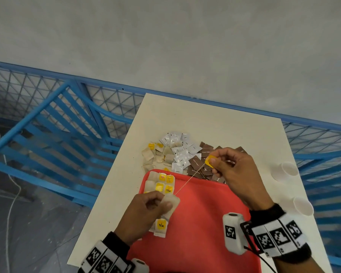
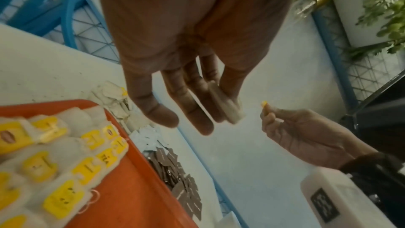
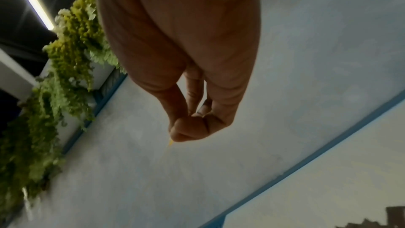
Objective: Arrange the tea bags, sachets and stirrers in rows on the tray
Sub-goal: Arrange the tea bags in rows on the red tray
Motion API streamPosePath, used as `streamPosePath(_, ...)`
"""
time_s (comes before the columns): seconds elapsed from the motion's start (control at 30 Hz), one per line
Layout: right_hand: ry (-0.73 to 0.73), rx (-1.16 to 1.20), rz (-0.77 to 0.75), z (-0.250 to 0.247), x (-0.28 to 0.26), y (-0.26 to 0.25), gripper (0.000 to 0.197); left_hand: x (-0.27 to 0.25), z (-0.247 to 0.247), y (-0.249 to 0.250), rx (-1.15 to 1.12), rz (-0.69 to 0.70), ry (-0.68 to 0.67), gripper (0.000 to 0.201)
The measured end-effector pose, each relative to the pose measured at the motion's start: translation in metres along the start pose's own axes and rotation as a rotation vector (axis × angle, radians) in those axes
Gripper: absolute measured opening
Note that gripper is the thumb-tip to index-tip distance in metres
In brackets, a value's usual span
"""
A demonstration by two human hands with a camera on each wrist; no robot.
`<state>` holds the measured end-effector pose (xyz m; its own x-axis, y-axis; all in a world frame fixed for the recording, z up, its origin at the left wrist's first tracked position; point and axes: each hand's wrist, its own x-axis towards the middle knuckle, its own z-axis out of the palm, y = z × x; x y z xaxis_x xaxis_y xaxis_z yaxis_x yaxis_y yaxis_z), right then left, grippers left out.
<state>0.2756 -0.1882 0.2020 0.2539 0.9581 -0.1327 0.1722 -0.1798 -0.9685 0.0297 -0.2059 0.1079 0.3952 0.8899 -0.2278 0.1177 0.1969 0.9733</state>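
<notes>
My left hand (image 1: 156, 203) pinches a pale tea bag (image 1: 170, 201) above the left side of the red tray (image 1: 201, 223); the left wrist view shows that tea bag (image 2: 225, 105) between thumb and fingers. My right hand (image 1: 215, 162) pinches its yellow tag (image 1: 209, 160) over the brown sachets, and the string (image 1: 187, 182) runs taut between both hands. Rows of tea bags with yellow tags (image 1: 161, 184) lie at the tray's left edge. Beyond the tray lie loose tea bags (image 1: 154, 154), white sachets (image 1: 179, 148) and brown sachets (image 1: 201, 166).
The tray sits on a white table (image 1: 205, 119) with blue railings (image 1: 47, 125) to the left and behind. Two white paper cups (image 1: 285, 170) stand near the table's right edge. Plants (image 3: 65, 58) hang by the wall.
</notes>
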Motion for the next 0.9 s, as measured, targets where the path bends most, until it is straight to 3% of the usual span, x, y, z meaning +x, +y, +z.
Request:
streamPosePath(0.07, -0.028, -0.015, 0.074, 0.003, -0.001, 0.013, 0.008, 0.000, -0.003, -0.004, -0.063, -0.081, 0.026, 0.035)
streamPosePath(0.17, -0.171, -0.019, 0.208, 0.023, -0.016, 0.036, 0.008, -0.001, -0.005, -0.009, -0.128, -0.176, 0.143, 0.015)
streamPosePath(0.27, -0.317, 0.025, 0.302, 0.055, -0.034, 0.055, 0.002, -0.005, -0.002, -0.014, -0.140, -0.202, 0.250, 0.008)
streamPosePath(0.37, -0.322, 0.113, 0.341, 0.076, -0.039, 0.064, 0.006, -0.008, 0.001, -0.014, -0.130, -0.193, 0.294, 0.009)
streamPosePath(0.6, -0.254, 0.066, 0.308, 0.093, -0.036, 0.076, 0.011, -0.012, -0.002, -0.008, -0.215, -0.239, 0.256, 0.019)
streamPosePath(0.77, -0.224, 0.012, 0.264, 0.100, -0.039, 0.075, 0.016, -0.014, -0.013, -0.003, -0.064, -0.163, 0.171, 0.014)
streamPosePath(0.9, -0.400, -0.205, 0.087, 0.100, -0.026, 0.071, 0.019, -0.008, -0.027, -0.009, 0.102, -0.096, 0.114, 0.010)
